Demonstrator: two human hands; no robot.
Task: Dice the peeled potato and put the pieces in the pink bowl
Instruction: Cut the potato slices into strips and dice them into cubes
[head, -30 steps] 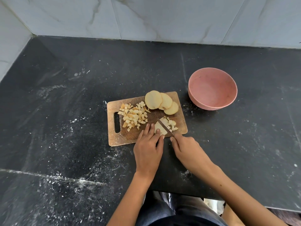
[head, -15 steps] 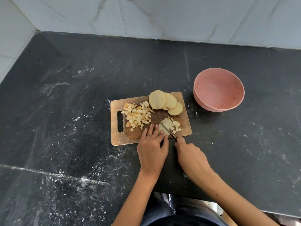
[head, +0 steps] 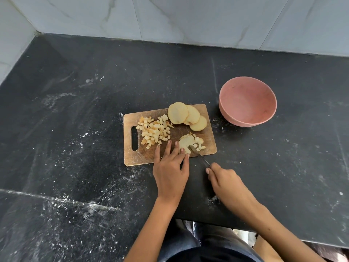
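Dicing a slice, bowl not yet filled.

Our left hand (head: 171, 170) lay flat, fingers straight, pinning a part-cut potato slice (head: 186, 143) at the near edge of the board (head: 170, 134); our right hand (head: 223, 179) was clamped round the knife (head: 200, 156), its tip in that slice. A pile of dice (head: 154, 131) sat to the left, three whole slices (head: 187, 116) behind, and the pink bowl (head: 247, 101) stood apart to the right. We judged the risk to be our fingertips so near the blade, and dice slipping off the near edge. We could read no brand or writing anywhere.
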